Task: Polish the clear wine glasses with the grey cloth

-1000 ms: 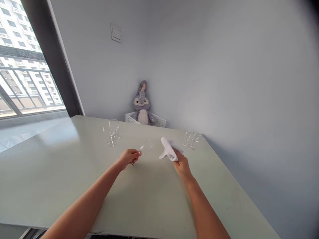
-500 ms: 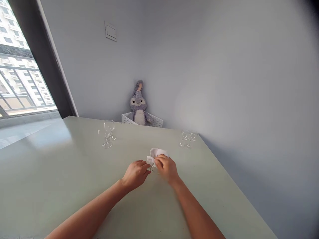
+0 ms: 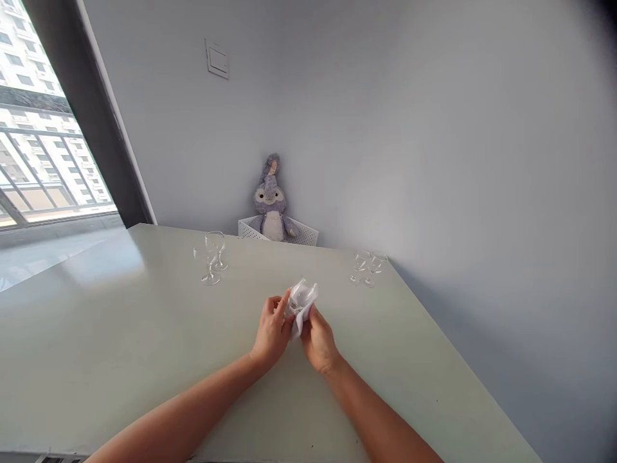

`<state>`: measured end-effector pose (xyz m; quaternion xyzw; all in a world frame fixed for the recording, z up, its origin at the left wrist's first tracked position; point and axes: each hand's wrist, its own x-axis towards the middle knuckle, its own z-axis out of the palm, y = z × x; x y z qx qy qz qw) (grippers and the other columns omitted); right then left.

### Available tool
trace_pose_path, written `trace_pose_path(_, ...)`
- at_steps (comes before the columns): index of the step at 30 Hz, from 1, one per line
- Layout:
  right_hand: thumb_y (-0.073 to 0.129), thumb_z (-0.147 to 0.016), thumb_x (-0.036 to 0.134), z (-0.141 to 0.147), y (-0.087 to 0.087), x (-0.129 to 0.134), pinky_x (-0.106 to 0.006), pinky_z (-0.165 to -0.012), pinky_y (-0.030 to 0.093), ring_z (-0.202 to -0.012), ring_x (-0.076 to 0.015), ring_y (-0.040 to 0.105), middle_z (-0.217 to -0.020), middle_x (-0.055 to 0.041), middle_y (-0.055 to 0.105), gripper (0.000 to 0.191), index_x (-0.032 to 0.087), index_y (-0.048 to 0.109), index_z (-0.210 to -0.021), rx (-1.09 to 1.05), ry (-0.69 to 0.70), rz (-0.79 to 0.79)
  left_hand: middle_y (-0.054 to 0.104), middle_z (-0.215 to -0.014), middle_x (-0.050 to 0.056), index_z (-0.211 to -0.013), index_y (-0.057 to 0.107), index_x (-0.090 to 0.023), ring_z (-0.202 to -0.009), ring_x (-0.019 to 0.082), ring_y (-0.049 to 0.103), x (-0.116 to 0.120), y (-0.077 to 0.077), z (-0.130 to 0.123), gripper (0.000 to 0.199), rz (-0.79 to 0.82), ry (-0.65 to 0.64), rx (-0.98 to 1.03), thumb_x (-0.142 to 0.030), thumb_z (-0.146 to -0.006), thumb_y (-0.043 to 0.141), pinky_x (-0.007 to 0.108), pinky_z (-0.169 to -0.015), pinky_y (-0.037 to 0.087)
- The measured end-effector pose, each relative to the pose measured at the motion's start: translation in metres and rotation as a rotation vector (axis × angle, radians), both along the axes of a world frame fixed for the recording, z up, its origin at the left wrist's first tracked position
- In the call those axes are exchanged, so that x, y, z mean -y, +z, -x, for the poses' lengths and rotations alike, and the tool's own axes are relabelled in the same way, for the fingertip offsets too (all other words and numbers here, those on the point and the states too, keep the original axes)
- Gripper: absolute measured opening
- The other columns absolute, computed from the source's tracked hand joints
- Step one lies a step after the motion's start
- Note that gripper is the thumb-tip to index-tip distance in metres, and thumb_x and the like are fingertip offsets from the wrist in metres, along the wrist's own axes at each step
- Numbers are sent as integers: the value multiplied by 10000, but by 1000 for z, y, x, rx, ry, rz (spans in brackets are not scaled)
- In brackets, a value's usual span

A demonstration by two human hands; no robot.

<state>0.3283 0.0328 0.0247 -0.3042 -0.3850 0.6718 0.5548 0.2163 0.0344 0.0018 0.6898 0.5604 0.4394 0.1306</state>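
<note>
Left hand (image 3: 271, 331) is gripping glass (image 3: 302, 294) at 1 o'clock, right hand (image 3: 319, 341) is holding cloth (image 3: 299, 321) around it, likely wiping, next calling for gentle twisting

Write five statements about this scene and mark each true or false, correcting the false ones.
1. The right hand holds a white cloth. True.
2. The left hand lies flat on the table. False: it holds a glass at the cloth.
3. Two stemmed glasses stand near the table's far right corner. True.
4. The plush toy lies beside the hands. False: it sits in a white basket.
5. The glasses on the left lie on their sides. False: they stand upright.
</note>
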Motion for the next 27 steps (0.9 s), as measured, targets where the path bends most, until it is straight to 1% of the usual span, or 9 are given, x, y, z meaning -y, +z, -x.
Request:
trace_pose_path(3, 536, -794, 427, 5, -6, 5, -285, -839, 426, -998, -166, 525, -1109, -16, 578, 343, 272, 531, -1100, 139, 0, -111, 334, -1321, 120, -1368, 204, -274, -1218, 259, 332, 7, -1, -6, 733, -25, -13, -67, -65, -707, 443, 478, -947, 319)
trace_pose_path(6, 613, -738, 398, -1, -12, 0, -276, -789, 428, -867, -162, 553, -961, -24, 622, 336, 215, 574, -1017, 277, -50, -144, 232, -1410, 123, -1364, 219, -246, -1297, 287, 202, 10, 5, -2, 755, 89, -206, -36, -142, -686, 535, 497, -1007, 234)
trace_pose_path(9, 642, -696, 435, -12, -12, -8, -270, -635, 431, -652, -142, 544, -720, -9, 615, 327, 164, 609, -875, 273, 47, -33, 326, -1377, 122, -1333, 293, -232, -1241, 271, 329, 5, 19, 12, 631, 376, -483, 313, -322, -758, 538, 424, -961, 339)
trace_pose_path(12, 656, -684, 436, -19, -9, -9, -247, -543, 394, -518, -103, 489, -605, 7, 563, 309, 143, 607, -770, 143, 299, 98, 434, -1302, 149, -1331, 272, -220, -1137, 258, 455, -3, 30, 26, 644, 560, -603, 740, -453, -782, 514, 392, -893, 396)
trace_pose_path(17, 622, -714, 413, -23, -2, -4, -217, -506, 322, -494, -78, 415, -570, 32, 484, 278, 145, 555, -691, 335, 467, 35, 574, -1112, 146, -1234, 354, -189, -1015, 251, 530, -6, 35, 33, 730, 609, -675, 883, -446, -637, 686, 384, -860, 388)
trace_pose_path(19, 565, -758, 361, -25, 0, -3, -225, -528, 312, -519, -91, 416, -584, 30, 486, 213, 157, 542, -703, 672, 339, -159, 586, -1087, 128, -1141, 418, -187, -1025, 240, 524, -2, 36, 28, 623, 596, -547, 881, -412, -633, 699, 368, -874, 372)
trace_pose_path(23, 485, -776, 196, -25, 0, -3, -287, -636, 308, -603, -140, 450, -633, -18, 549, 101, 163, 538, -697, 1411, -208, -688, 564, -1144, 110, -1070, 429, -210, -1054, 218, 512, 5, 35, 14, 524, 577, -303, 999, -395, -655, 688, 352, -888, 361)
trace_pose_path(25, 446, -780, 141, -23, 0, -3, -320, -688, 296, -644, -161, 463, -668, -50, 578, 126, 159, 549, -709, 1577, -346, -864, 562, -1145, 108, -1050, 423, -212, -1041, 210, 521, 7, 34, 9, 499, 578, -253, 1086, -405, -665, 675, 348, -863, 380)
trace_pose_path(27, 426, -781, 120, -21, 2, -3, -327, -694, 291, -655, -165, 463, -681, -60, 584, 144, 158, 549, -716, 1619, -371, -879, 560, -1136, 105, -1035, 419, -214, -1026, 203, 526, 7, 34, 8, 490, 552, -229, 1116, -396, -662, 679, 335, -840, 392)
